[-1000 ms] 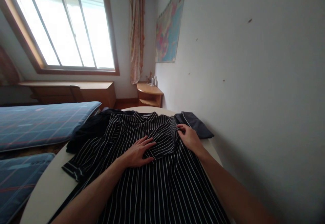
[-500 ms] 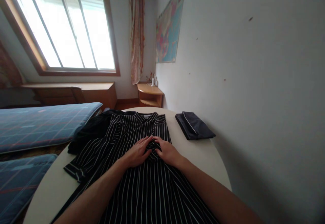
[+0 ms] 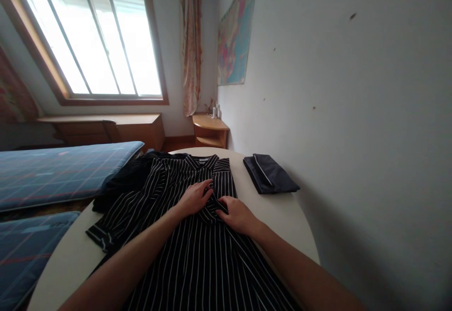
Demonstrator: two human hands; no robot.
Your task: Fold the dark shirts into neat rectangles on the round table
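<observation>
A black shirt (image 3: 190, 259) with white stripes lies spread front up, its collar at the far end and one sleeve (image 3: 118, 217) out to the left. The other sleeve is folded in across the front, by my hands. My left hand (image 3: 195, 198) is over the chest, thumb and fingers closed on a bit of the striped cloth. Just right of it and a little nearer, my right hand (image 3: 239, 214) grips the folded sleeve's end between thumb and fingers. The cloth inside both grips is partly hidden.
The shirt lies on a round cream table (image 3: 300, 235). A folded dark garment (image 3: 270, 174) rests at its right, near the white wall (image 3: 370, 137). Black clothing (image 3: 123, 177) is heaped at the left. Blue plaid mattresses (image 3: 63, 172) stand beyond the table's left edge.
My left hand has moved forward and up along the shirt, away from my right hand. My right hand has shifted slightly toward me and right. The cloth between them has opened a little.
</observation>
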